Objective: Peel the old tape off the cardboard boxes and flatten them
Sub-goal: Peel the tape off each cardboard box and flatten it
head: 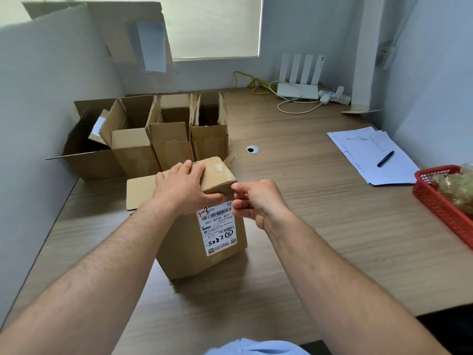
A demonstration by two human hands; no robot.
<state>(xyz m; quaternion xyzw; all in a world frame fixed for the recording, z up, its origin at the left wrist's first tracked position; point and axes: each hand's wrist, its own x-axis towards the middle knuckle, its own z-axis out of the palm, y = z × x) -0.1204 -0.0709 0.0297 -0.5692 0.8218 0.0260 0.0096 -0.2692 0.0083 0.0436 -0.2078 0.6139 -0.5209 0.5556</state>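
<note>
Two hands on box [184,242] on surface [320,213]: L hand [184,185] grips top, R hand [256,201] fingers [242,206] pinch corner edge.

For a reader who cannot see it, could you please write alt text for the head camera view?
A person's left hand grips the top of a labelled cardboard box on a wooden desk while the right hand pinches at its top corner. Four open boxes stand behind it.

Matt brown cardboard box [185,252] with smooth white paper label [220,229]; wood-grain desk [320,213]; red plastic mesh basket [440,206]
</note>
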